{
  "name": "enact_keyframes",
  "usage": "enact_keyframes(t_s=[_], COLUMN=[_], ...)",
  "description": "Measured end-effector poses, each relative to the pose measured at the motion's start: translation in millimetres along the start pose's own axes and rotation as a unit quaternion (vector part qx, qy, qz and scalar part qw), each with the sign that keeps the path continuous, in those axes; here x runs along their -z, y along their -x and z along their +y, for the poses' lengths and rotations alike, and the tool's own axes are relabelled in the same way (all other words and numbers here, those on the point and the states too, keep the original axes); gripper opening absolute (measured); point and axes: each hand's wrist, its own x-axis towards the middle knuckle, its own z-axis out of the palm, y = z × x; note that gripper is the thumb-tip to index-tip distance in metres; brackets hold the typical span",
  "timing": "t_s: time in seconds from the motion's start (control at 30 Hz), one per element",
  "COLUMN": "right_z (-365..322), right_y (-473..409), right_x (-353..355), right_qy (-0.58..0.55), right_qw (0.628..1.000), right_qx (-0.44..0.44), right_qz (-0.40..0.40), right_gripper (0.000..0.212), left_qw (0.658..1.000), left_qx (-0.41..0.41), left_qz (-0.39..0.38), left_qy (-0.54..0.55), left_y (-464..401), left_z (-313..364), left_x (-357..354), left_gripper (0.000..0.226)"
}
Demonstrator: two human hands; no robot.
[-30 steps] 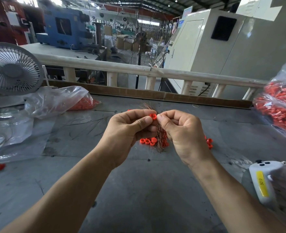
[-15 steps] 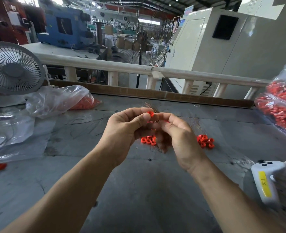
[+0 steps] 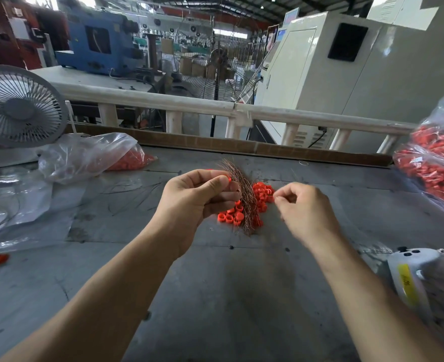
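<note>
Left hand grip: the left hand is closed round a wire bundle of thin copper-coloured strands, and its thumb and forefinger pinch a red ring at the bundle's upper part.
Wire bundle: it is held above the table, standing roughly upright and fanning out above and below the fingers.
Right hand grip: the right hand, just right of the bundle and apart from it, has its fingers curled with thumb and forefinger tip pressed together. Whether a single strand lies between them is too fine to tell.
Below the grip: a pile of red rings lies on the table, partly hidden behind the bundle.
Far left of the grip: a clear bag with red parts, beside a desk fan that the picture edge cuts off.
Far right: a second bag of red parts, cut off by the edge.
Near right, toward the person: a white device with a yellow label.
Writing: the label's print is too blurred to read.
</note>
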Motion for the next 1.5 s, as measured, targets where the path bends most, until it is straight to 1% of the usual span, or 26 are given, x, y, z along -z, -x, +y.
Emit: enact_keyframes(t_s=[0.07, 0.13, 0.23, 0.33, 0.43, 0.5, 0.67, 0.8, 0.87, 0.9, 0.97, 1.03, 1.07, 1.13, 1.2, 1.3, 1.5], right_z=[9, 13, 10, 6, 2, -3, -6, -2, 1, 1, -2, -12, -17, -26, -31, -34, -32], right_y=[-3, -3, -2, 0, 1, 2, 0, 1, 1, 1, 1, 5, 7, 12, 17, 21, 22], right_x=[1, -1, -6, -12, -19, -23, -27, -25, -23, -21, -17, -13, -12, -10, -11, -13, -13], right_qy=[0.037, 0.054, 0.076, 0.097, 0.116, 0.126, 0.121, 0.082, 0.057, 0.027, -0.1, -0.238, -0.284, -0.336, -0.348, -0.353, -0.33], right_qw=[0.999, 0.997, 0.992, 0.993, 0.991, 0.989, 0.99, 0.994, 0.997, 0.999, 0.994, 0.97, 0.956, 0.934, 0.925, 0.922, 0.932], right_qx=[-0.021, -0.02, -0.02, 0.002, 0.041, 0.057, 0.056, 0.044, 0.042, 0.039, 0.033, 0.046, 0.062, 0.098, 0.126, 0.135, 0.14], right_qz=[-0.031, -0.061, -0.094, -0.069, -0.054, -0.055, -0.052, -0.054, -0.03, -0.016, -0.013, -0.034, -0.046, -0.071, -0.089, -0.083, -0.058], right_gripper=[0.021, 0.022, 0.019, 0.011, 0.027, 0.029, 0.02, 0.026, 0.026, 0.024, 0.019, 0.025, 0.028, 0.033, 0.034, 0.032, 0.011], left_qw=[1.0, 1.0, 1.0, 1.0, 0.999, 0.999, 0.999, 0.999, 0.998, 0.998, 0.997, 0.997, 0.996, 0.996, 0.996, 0.997, 0.998], left_qx=[-0.001, -0.004, -0.007, -0.012, -0.014, -0.013, -0.015, -0.011, -0.008, -0.006, -0.001, 0.004, 0.005, 0.007, 0.006, 0.002, -0.004], left_qz=[0.005, 0.008, 0.011, 0.013, 0.013, 0.014, 0.013, 0.011, 0.009, 0.008, 0.004, -0.003, -0.006, -0.01, -0.013, -0.011, -0.027], left_qy=[-0.007, -0.011, -0.014, -0.023, -0.03, -0.036, -0.049, -0.047, -0.056, -0.064, -0.078, -0.082, -0.083, -0.084, -0.083, -0.076, -0.063], left_y=[0, 0, 1, 1, 1, 1, 1, 1, 2, 2, 3, 3, 3, 3, 2, 1, 2], left_z=[0, 0, 0, 0, -1, -1, 0, 0, -1, -2, -4, -6, -7, -9, -10, -10, -9], left_x=[0, 0, 0, 0, -1, -1, -1, -1, -2, -1, -2, -3, -4, -4, -3, -2, -4], left_gripper=[0.009, 0.008, 0.009, 0.01, 0.008, 0.009, 0.011, 0.01, 0.01, 0.009, 0.009, 0.009, 0.009, 0.009, 0.009, 0.009, 0.013])
